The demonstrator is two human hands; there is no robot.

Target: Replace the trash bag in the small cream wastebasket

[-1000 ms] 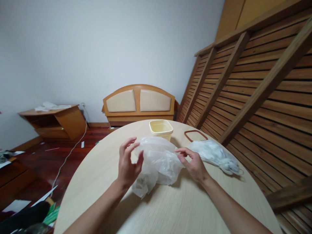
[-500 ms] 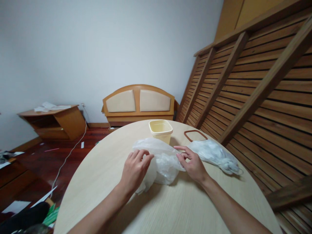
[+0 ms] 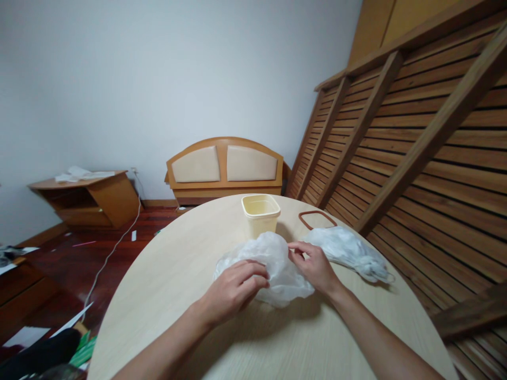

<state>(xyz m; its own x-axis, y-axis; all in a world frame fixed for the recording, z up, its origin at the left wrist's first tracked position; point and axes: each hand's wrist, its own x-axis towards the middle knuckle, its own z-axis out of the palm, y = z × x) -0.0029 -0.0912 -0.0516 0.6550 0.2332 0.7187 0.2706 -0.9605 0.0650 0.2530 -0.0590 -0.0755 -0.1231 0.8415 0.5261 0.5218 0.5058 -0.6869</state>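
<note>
Between my hands is a thin white plastic bag (image 3: 273, 266), crumpled and puffed up above the table. My left hand (image 3: 240, 285) has its fingers curled on the bag's left side, gripping the film. On the right side, my right hand (image 3: 312, 264) pinches the bag's edge between thumb and fingers. Just beyond the bag stands a pale yellow square bin (image 3: 261, 214), upright and open at the top; the bag hides part of its base. A brown square ring (image 3: 317, 220) lies flat to the right of the bin.
A bundle of white plastic bags (image 3: 350, 250) lies on the right of the round wooden table (image 3: 166, 285). A slatted wooden panel (image 3: 428, 137) leans close along the right. Behind are a headboard (image 3: 224, 169) and a low cabinet (image 3: 91, 200); a white cable (image 3: 114, 248) crosses the floor.
The bag has gone from spread out to a rounder, puffed shape. My left hand has moved right and nearer to me; my right hand has shifted slightly and closed its fingers on the bag.
</note>
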